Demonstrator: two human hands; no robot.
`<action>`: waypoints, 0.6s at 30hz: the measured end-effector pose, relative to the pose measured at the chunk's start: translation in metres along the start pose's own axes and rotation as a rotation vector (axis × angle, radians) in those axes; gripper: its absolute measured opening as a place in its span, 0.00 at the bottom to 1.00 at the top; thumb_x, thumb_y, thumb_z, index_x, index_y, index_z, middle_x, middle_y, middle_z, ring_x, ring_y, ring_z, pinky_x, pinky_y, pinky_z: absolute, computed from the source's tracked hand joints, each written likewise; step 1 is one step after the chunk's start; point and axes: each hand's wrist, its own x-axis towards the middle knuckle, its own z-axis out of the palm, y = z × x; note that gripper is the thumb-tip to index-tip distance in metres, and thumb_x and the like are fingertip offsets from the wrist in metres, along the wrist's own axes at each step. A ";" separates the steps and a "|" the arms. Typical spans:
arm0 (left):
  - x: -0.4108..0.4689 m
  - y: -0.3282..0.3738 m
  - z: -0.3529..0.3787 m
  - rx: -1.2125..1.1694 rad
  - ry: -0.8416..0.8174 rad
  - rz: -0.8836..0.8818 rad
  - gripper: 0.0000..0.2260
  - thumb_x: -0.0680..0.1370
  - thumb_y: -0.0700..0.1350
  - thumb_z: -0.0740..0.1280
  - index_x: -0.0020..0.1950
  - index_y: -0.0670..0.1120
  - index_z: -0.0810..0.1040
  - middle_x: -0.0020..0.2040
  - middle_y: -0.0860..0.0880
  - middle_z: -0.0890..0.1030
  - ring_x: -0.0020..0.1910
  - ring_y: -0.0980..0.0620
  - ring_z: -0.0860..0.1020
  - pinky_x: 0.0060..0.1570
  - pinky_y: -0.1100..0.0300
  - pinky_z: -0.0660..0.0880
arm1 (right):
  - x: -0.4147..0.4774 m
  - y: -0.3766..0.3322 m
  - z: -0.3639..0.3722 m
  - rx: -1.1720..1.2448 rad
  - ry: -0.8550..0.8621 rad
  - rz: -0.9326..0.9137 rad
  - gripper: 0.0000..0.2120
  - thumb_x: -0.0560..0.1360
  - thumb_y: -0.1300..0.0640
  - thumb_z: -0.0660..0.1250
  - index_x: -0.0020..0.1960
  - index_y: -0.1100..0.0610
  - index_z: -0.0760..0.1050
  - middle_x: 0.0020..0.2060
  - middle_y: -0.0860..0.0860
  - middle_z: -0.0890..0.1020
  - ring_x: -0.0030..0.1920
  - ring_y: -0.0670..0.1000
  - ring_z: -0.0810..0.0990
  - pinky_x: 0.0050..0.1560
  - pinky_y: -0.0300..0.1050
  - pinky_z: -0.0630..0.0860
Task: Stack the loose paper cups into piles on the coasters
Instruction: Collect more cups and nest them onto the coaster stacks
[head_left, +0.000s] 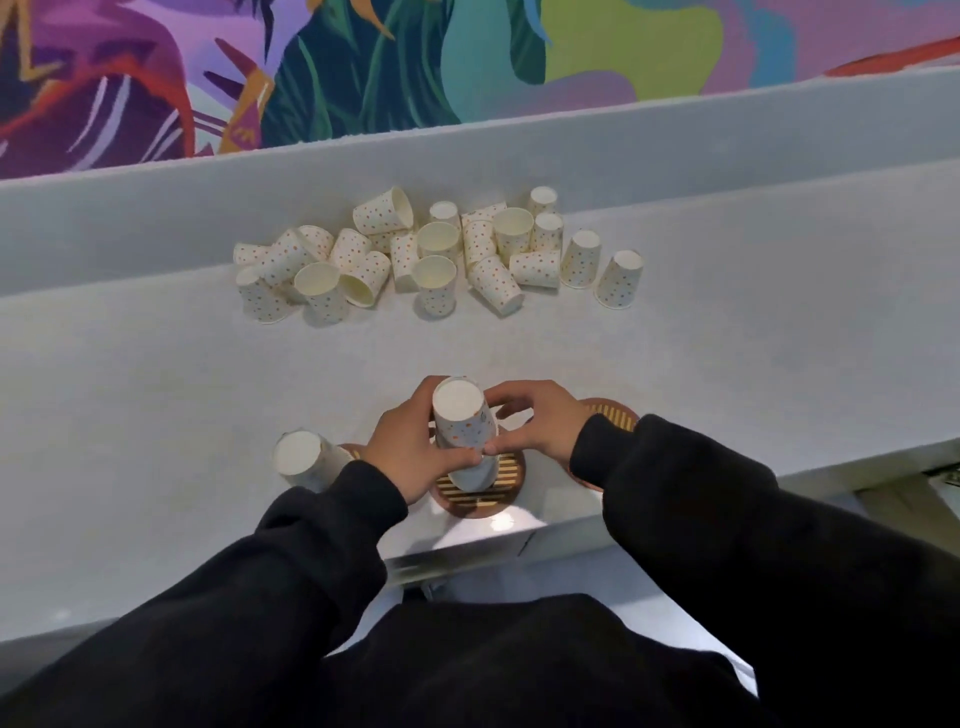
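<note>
Gripped from both sides: a short pile of upturned white paper cups with orange and green dots (461, 423), standing on the middle round copper-brown coaster with a gold-and-black striped centre (483, 501), at the near edge of the pale grey counter (156, 389). Had the left hand (410, 447) wrapped round the pile's left wall, thumb across the near face, and the right hand (535, 421) pinching the right wall with curled fingers.

Noted a second upturned pile (304, 460) just to the left, over a left coaster (352, 451) mostly hidden by the black sleeve. Saw a right coaster (615, 415) partly covered by the other sleeve. Counted no exact number in the far heap of loose dotted cups (436, 254), well apart by the back ledge: some upright, some upturned, some on their sides.

Judged the cups very light, thin-walled and easy to crush or tip. Thought them best taken with gentle pressure round the wall, or at the stiffer rolled rim, and lowered straight so as not to jam.

Found no brand, label or legible writing. Made out only a small dark mark on the top cup's right wall, too small to read.
</note>
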 end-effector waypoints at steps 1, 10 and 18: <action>-0.001 -0.005 0.004 0.002 0.002 -0.008 0.33 0.68 0.48 0.83 0.67 0.59 0.69 0.60 0.58 0.79 0.61 0.52 0.77 0.60 0.54 0.79 | 0.001 0.004 0.002 -0.009 -0.011 0.002 0.24 0.69 0.57 0.81 0.63 0.50 0.81 0.59 0.45 0.83 0.60 0.50 0.78 0.63 0.56 0.78; -0.003 -0.015 0.019 0.002 0.025 -0.010 0.35 0.67 0.49 0.83 0.67 0.61 0.68 0.59 0.60 0.78 0.59 0.56 0.76 0.53 0.71 0.72 | 0.003 0.030 0.022 -0.082 -0.054 -0.029 0.35 0.67 0.52 0.83 0.71 0.47 0.73 0.64 0.44 0.80 0.63 0.46 0.76 0.61 0.43 0.70; -0.010 -0.007 0.014 -0.053 0.138 0.068 0.25 0.72 0.56 0.78 0.66 0.61 0.75 0.61 0.64 0.80 0.62 0.62 0.76 0.62 0.58 0.76 | 0.004 0.037 0.024 -0.091 -0.074 0.000 0.33 0.70 0.49 0.80 0.72 0.46 0.71 0.67 0.45 0.79 0.67 0.50 0.76 0.68 0.50 0.72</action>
